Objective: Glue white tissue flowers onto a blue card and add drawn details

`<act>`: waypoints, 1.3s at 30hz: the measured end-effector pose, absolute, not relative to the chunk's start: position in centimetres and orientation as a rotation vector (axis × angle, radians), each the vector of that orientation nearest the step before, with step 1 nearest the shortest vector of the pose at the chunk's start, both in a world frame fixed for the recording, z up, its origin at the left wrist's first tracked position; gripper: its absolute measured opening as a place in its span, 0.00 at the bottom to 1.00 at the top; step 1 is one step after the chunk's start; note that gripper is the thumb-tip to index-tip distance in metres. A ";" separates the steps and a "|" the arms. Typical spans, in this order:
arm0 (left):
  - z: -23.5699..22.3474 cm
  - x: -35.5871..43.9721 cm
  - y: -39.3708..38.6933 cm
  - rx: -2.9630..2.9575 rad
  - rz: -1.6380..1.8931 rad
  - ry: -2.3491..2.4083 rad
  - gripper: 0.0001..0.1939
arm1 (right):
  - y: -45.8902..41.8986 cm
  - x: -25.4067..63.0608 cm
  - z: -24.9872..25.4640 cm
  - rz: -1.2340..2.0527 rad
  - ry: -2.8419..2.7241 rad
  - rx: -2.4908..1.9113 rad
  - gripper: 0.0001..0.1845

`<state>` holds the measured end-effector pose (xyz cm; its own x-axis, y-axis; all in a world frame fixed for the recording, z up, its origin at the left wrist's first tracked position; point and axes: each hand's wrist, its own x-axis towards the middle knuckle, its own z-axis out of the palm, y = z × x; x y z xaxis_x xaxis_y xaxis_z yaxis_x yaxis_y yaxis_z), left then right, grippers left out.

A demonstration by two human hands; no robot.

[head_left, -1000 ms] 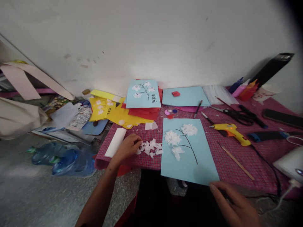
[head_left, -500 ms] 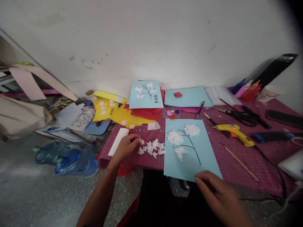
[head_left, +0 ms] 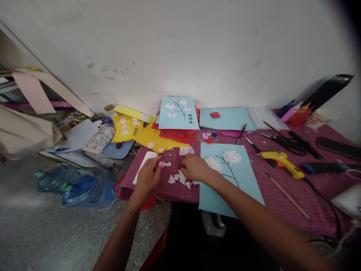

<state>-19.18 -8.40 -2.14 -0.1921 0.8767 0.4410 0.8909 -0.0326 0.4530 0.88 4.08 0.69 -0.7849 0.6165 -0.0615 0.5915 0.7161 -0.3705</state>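
Observation:
My left hand is closed, thumb and fingers together, with white tissue paper pieces at its fingertips. It overlaps a folded white tissue roll at the table's left end. Over a small heap of torn tissue pieces, my right hand points down with its fingers pinched; what they grip is hidden. Beneath my right forearm lies a light blue sheet bearing a drawn black stem and white tissue flowers. The forearm and hand cover part of the sheet and its lower flower.
At the back stands a finished blue flower picture on red and yellow paper. To the right lie a yellow glue gun, scissors, a wooden stick and paint bottles. Water bottles lie on the floor at left.
My right hand has left the lower edge of the blue sheet and crossed leftward to the tissue heap. My left hand stays left of the heap, with tissue pieces now showing at its fingertips.

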 end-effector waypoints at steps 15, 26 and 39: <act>-3.0 -11.5 -8.8 -1.802 -1.964 -2.358 0.15 | 3.1 3.1 0.0 1.202 -2.121 -0.996 0.13; -1.6 -8.8 -8.9 -1.788 -1.729 -2.327 0.08 | 0.1 4.7 -0.5 1.633 -1.612 -0.952 0.11; -1.9 -5.2 -10.3 -1.960 -2.553 -2.785 0.09 | -3.7 12.0 -0.6 1.445 -1.879 -0.831 0.19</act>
